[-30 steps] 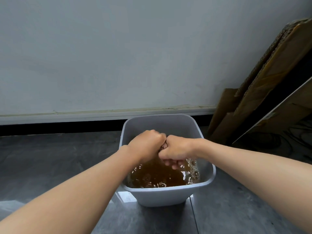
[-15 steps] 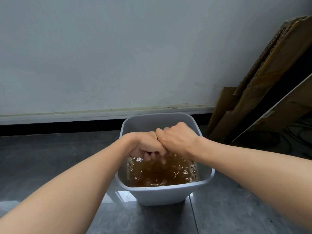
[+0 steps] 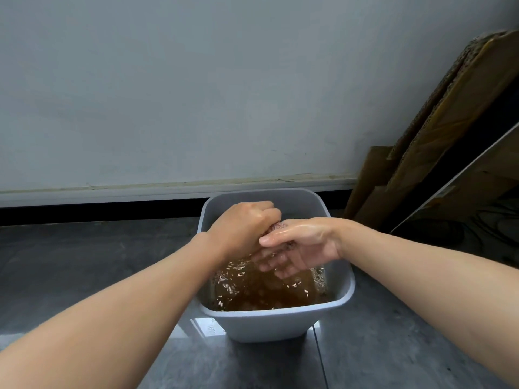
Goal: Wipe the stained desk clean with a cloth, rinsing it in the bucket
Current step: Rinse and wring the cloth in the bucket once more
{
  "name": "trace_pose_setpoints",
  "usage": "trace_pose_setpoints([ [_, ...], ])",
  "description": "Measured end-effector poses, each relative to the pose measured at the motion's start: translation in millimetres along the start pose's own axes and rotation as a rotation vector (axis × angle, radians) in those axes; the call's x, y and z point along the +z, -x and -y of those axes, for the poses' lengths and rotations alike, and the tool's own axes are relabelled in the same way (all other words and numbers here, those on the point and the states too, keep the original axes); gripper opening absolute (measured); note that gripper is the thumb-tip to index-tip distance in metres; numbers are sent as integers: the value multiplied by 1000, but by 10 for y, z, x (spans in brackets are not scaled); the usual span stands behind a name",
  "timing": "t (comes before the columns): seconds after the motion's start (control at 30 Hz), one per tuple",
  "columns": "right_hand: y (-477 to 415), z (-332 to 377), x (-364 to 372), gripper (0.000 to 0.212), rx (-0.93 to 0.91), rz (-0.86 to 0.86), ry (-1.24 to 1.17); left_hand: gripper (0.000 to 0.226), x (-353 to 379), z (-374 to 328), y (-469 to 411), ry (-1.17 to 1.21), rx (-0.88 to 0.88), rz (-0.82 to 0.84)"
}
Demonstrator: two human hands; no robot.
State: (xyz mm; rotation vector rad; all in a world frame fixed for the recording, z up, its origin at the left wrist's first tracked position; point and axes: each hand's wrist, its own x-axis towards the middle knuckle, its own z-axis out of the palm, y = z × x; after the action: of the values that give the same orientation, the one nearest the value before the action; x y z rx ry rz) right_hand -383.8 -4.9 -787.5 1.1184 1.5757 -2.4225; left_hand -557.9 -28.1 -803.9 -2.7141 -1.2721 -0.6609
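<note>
Over the grey bucket (image 3: 269, 324) I see my left hand (image 3: 241, 228) balled tight round the cloth (image 3: 278, 227). Only a pinkish, sodden nub of it shows between the two hands, above the water (image 3: 266, 293). My right hand (image 3: 303, 248) lies wet against it, fingers loose and fairly straight, seemingly not clasping. The water is brown and foam-flecked. The bucket stands on the dark floor (image 3: 84, 262).
</note>
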Motion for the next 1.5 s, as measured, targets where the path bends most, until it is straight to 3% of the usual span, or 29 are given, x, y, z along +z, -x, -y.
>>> trace_pose_setpoints([
  [0.1, 44, -29, -18, 43, -51, 120, -122, 9, 3, 80, -20, -23, 107, -86],
  [0.2, 70, 0, -54, 57, -58, 196, -149, 9, -60, 91, -74, -24, 180, -114],
  [0.3, 62, 79, 26, 24, 0, 187, -110, 6, -140, 109, -119, -53, 236, -154],
  [0.37, 43, 131, 120, 23, 40, 64, 0, 9, -186, 161, -116, -101, 243, -99],
  [0.47, -16, 174, 200, 30, 57, -149, 360, 6, -168, 157, -100, -176, 155, 153],
  [0.57, -57, 181, 208, 28, 47, -391, 850, 6, -142, -25, -159, -248, -153, 490],
  [0.73, -87, 173, 218, 29, -76, -651, 1557, 30, -103, -87, -228, 25, -501, 556],
  [0.9, -58, 159, 231, 23, -189, -716, 1970, 15, -119, -120, -209, 361, -691, 653],
  [1.1, -111, 99, 148, 6, -264, -703, 2136, 22, -131, -180, -208, 681, -941, 802],
  [1.2, -135, 50, 65, 24, -432, -871, 2227, 30, -182, -158, -223, 884, -1012, 873],
  [1.3, -175, 25, -9, 25, -663, -1021, 2198, 28, -189, -128, -250, 1007, -1028, 821],
  [1.4, -221, 28, -65, 44, -818, -953, 2121, 18, -115, -76, -217, 1204, -1013, 713],
  [1.5, -252, 12, -38, 40, -559, -903, 1964, 16, -55, 9, -130, 1366, -1060, 550],
])
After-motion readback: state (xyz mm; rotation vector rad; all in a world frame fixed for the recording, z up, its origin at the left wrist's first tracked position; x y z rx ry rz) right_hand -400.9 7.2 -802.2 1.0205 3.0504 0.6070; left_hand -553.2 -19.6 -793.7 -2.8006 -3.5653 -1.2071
